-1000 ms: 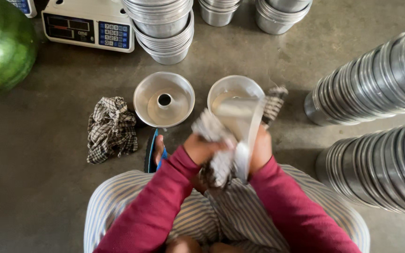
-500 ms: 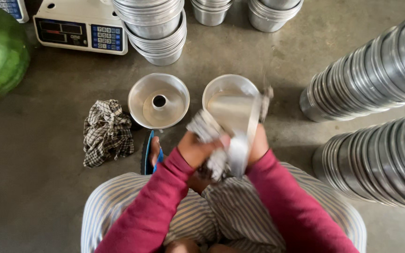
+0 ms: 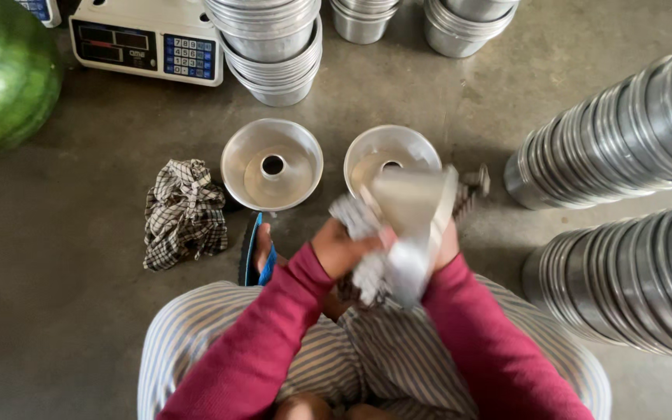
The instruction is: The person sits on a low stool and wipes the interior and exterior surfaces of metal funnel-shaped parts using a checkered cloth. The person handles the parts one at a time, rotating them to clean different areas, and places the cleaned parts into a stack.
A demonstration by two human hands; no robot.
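The person wears a long-sleeved top of plain crimson-pink cloth, the sleeves reaching to both wrists. Loose trousers with fine grey and white stripes cover the legs. A blue and black rubber sandal [image 3: 254, 253] is on one foot. Both hands are bare, without rings.

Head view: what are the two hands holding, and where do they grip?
The right hand holds a metal pan at its side wall; motion blur hides the exact grip. The left hand presses a bunched cloth against it.
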